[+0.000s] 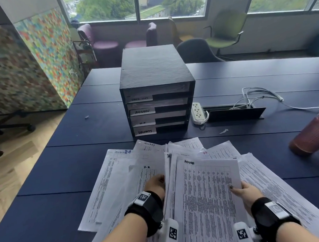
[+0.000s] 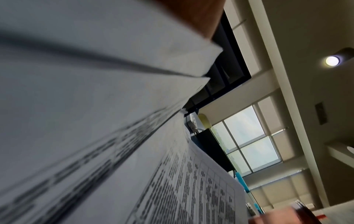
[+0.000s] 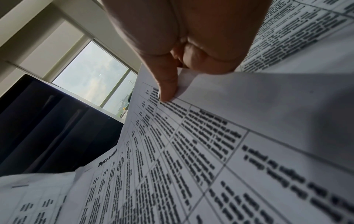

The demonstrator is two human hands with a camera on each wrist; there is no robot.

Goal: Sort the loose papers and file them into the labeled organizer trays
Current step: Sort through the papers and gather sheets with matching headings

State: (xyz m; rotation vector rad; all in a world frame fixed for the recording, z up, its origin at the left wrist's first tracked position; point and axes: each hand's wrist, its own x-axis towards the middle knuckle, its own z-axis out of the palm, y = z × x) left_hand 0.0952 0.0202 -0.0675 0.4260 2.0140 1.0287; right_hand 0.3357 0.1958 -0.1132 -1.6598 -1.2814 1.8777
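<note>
On the near part of the tabletop [image 1: 68, 162], loose papers [image 1: 121, 178] are lying fanned out in an overlapping heap, with handwritten headings such as SECURITY, H.R and ADMIN showing. The right hand [image 1: 245, 192] is pinching the right edge of the top ADMIN sheet [image 1: 207, 196], thumb on its printed face. The left hand [image 1: 155, 184] is gripping the left edge of a raised bundle of sheets. Just beyond the heap, the black organizer [image 1: 157, 95] is standing with four labeled trays, each seeming to hold some paper already. Judging from the spread, sorting is only partly under way and most filing is remaining. Farther right are sitting a power strip [image 1: 198, 112] and a reddish tumbler [image 1: 312, 133].
</note>
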